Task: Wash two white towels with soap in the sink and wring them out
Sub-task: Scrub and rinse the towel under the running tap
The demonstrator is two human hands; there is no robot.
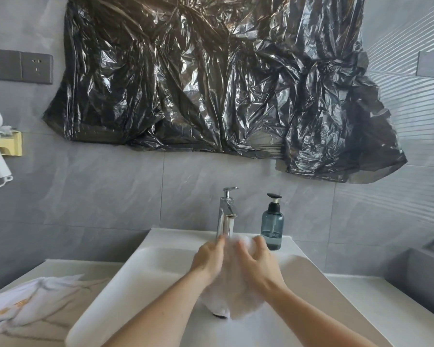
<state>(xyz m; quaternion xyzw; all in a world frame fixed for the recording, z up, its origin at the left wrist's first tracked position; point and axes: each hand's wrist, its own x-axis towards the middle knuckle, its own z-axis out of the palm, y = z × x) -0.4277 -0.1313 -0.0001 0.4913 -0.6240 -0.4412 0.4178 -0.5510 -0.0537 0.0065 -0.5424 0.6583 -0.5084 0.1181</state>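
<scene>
Nearest, the second white towel [33,300] lies crumpled on the table [376,296] left of the sink [115,291], close to its edge (a careless sweep of the forearm could drag it off). Above the basin, the left hand [208,257] and right hand [259,261] press the first white towel [232,291] between them, fingers curled around the bunched cloth; its lower end hangs over the drain. Risks: slack fabric could block the drain, and hard rubbing may splash the table. Beyond, the faucet [226,216] stands just behind the knuckles, inviting a knock. The soap bottle [272,222], beside the right hand, could be tipped.
</scene>
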